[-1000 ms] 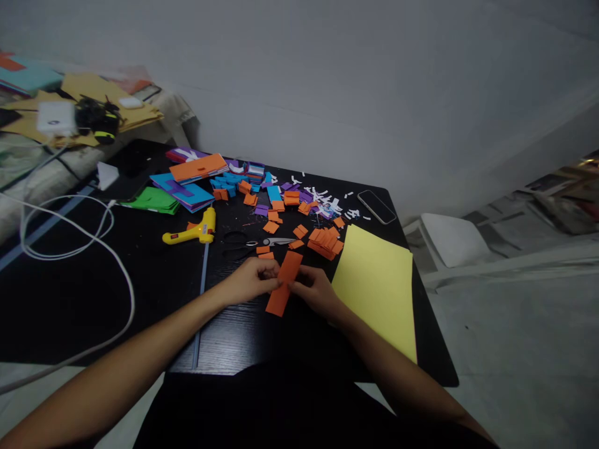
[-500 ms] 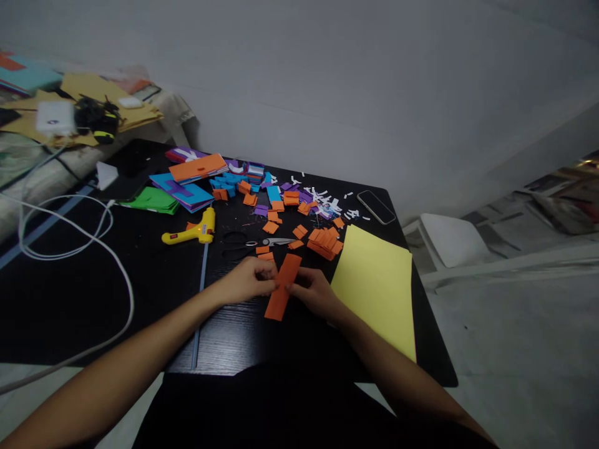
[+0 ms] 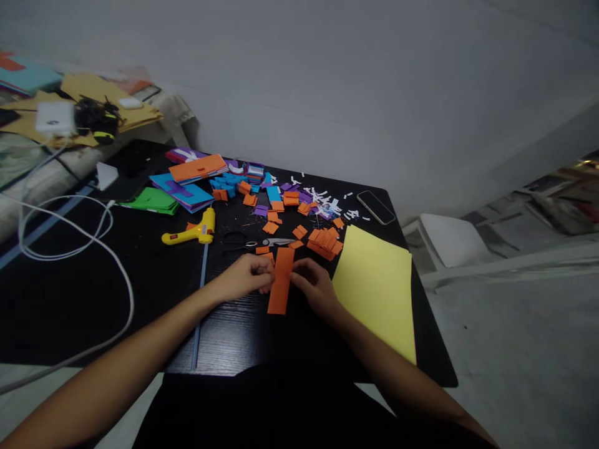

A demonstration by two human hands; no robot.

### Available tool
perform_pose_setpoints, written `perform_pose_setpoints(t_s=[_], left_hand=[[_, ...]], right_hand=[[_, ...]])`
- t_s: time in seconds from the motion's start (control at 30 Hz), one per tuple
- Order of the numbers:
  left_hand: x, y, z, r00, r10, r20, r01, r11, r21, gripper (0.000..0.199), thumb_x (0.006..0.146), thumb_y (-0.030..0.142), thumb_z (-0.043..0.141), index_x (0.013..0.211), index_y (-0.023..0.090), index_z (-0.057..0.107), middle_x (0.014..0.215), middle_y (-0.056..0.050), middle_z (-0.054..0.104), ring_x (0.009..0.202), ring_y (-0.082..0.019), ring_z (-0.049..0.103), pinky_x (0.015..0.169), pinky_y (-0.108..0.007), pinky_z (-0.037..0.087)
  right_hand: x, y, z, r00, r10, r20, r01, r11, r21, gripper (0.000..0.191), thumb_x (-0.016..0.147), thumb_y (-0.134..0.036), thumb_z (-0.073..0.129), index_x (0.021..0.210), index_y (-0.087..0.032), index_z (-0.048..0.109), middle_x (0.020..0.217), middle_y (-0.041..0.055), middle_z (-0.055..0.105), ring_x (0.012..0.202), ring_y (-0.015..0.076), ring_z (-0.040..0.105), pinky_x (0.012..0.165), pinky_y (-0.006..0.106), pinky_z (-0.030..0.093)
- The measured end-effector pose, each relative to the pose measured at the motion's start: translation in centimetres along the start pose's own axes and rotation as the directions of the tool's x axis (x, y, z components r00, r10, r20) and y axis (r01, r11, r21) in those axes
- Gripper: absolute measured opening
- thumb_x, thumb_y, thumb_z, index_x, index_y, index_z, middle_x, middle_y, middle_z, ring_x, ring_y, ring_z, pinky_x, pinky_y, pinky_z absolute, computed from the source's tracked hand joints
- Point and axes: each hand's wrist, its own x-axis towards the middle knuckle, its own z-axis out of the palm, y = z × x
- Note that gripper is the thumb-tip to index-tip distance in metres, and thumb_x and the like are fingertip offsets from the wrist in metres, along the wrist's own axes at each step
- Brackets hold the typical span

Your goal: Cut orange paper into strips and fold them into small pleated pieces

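An orange paper strip (image 3: 281, 284) stands nearly upright in the picture between my two hands, over the black table. My left hand (image 3: 250, 275) pinches its left edge, fingers curled. At the opposite edge, my right hand (image 3: 316, 284) has thumb and fingertips closed on the strip. Just beyond lie scissors (image 3: 276, 242) with dark handles and small folded orange pieces (image 3: 324, 243). A large yellow sheet (image 3: 377, 287) rests beside my right hand.
A yellow glue gun (image 3: 194, 232) lies left of the scissors. Coloured paper stacks (image 3: 182, 192), white scraps (image 3: 327, 202) and a phone (image 3: 375, 207) are farther back. A white cable (image 3: 124, 274) loops across the left side. A white stool (image 3: 452, 240) stands right.
The orange strip has turned more upright and shifted slightly left and away from me. My right hand's fingers have moved a little up along its right edge.
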Motion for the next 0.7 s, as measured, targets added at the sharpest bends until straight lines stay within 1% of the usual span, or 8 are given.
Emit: perform_pose_setpoints(t_s=[0.1, 0.17, 0.23, 0.3, 0.4, 0.5, 0.6, 0.7], left_hand=[[0.02, 0.33, -0.20, 1.000, -0.008, -0.009, 0.008, 1.000, -0.013, 0.015, 0.078, 0.024, 0.065, 0.066, 0.016, 0.059, 0.057, 0.002, 0.065, 0.053, -0.012, 0.061, 0.057, -0.022, 0.048], [0.04, 0.38, -0.21, 1.000, -0.014, -0.001, 0.014, 1.000, -0.025, 0.015, 0.078, 0.025, 0.064, 0.066, 0.016, 0.059, 0.057, 0.002, 0.065, 0.053, -0.012, 0.061, 0.057, -0.023, 0.049], [0.07, 0.32, -0.16, 1.000, -0.016, 0.021, 0.017, 0.999, -0.048, 0.016, 0.078, 0.025, 0.063, 0.065, 0.017, 0.058, 0.056, 0.002, 0.064, 0.054, -0.012, 0.062, 0.057, -0.023, 0.049], [0.09, 0.21, -0.07, 0.999, -0.018, 0.052, 0.021, 0.998, -0.060, 0.016, 0.079, 0.026, 0.062, 0.067, 0.017, 0.058, 0.057, 0.002, 0.064, 0.054, -0.013, 0.062, 0.056, -0.023, 0.048], [0.00, 0.09, 0.05, 0.998, 0.006, 0.060, -0.005, 1.000, -0.011, 0.021, 0.085, 0.030, 0.061, 0.069, 0.016, 0.060, 0.058, 0.001, 0.063, 0.055, -0.013, 0.060, 0.057, -0.023, 0.047], [-0.30, 0.08, 0.11, 0.992, 0.112, -0.062, -0.103, 0.985, 0.141, 0.034, 0.094, 0.035, 0.056, 0.066, 0.016, 0.058, 0.059, 0.002, 0.059, 0.056, -0.011, 0.055, 0.056, -0.022, 0.042], [-0.67, 0.17, 0.19, 0.945, 0.282, -0.163, -0.225, 0.926, 0.302, 0.024, 0.095, 0.031, 0.057, 0.077, 0.016, 0.062, 0.069, 0.002, 0.061, 0.063, -0.012, 0.054, 0.061, -0.022, 0.042], [-0.78, 0.19, 0.48, 0.922, 0.363, -0.133, -0.305, 0.895, 0.325, 0.013, 0.091, 0.025, 0.062, 0.101, 0.016, 0.065, 0.085, 0.000, 0.065, 0.071, -0.012, 0.057, 0.066, -0.023, 0.046]], right_hand=[[-0.19, 0.00, 0.04, 0.939, -0.321, -0.127, 0.300, 0.941, -0.159, 0.034, 0.085, -0.019, 0.066, 0.118, -0.026, 0.063, 0.118, 0.0082, 0.063, 0.106, 0.0231, 0.066, 0.084, 0.036, 0.060], [-0.35, -0.17, 0.06, 0.864, -0.496, -0.092, 0.444, 0.834, -0.329, 0.039, 0.085, -0.013, 0.066, 0.121, -0.027, 0.066, 0.132, 0.0106, 0.057, 0.121, 0.0257, 0.061, 0.093, 0.040, 0.059], [-0.46, -0.33, 0.09, 0.820, -0.572, -0.028, 0.503, 0.742, -0.443, 0.033, 0.086, -0.013, 0.068, 0.116, -0.028, 0.071, 0.137, 0.0113, 0.055, 0.128, 0.0271, 0.058, 0.099, 0.043, 0.057], [-0.48, -0.39, 0.08, 0.810, -0.586, 0.013, 0.518, 0.706, -0.483, 0.025, 0.088, -0.015, 0.070, 0.109, -0.028, 0.074, 0.138, 0.0109, 0.057, 0.128, 0.0270, 0.058, 0.101, 0.043, 0.056], [-0.36, -0.37, -0.02, 0.817, -0.577, 0.009, 0.510, 0.715, -0.478, 0.017, 0.090, -0.018, 0.070, 0.101, -0.028, 0.078, 0.132, 0.0093, 0.065, 0.124, 0.0257, 0.061, 0.102, 0.044, 0.055], [-0.28, -0.42, -0.06, 0.854, -0.517, -0.063, 0.452, 0.797, -0.401, 0.009, 0.090, -0.023, 0.072, 0.095, -0.027, 0.079, 0.116, 0.0077, 0.074, 0.115, 0.0253, 0.066, 0.103, 0.044, 0.053], [-0.38, -0.54, 0.13, 0.957, -0.270, -0.105, 0.240, 0.943, -0.232, 0.009, 0.088, -0.031, 0.075, 0.092, -0.024, 0.078, 0.091, 0.0047, 0.078, 0.089, 0.0227, 0.072, 0.085, 0.037, 0.058], [-0.49, -0.64, 0.43, 0.996, -0.054, -0.066, 0.050, 0.997, -0.066, 0.016, 0.085, -0.037, 0.078, 0.091, -0.022, 0.078, 0.085, 0.0029, 0.078, 0.077, 0.0209, 0.072, 0.074, 0.033, 0.057]])
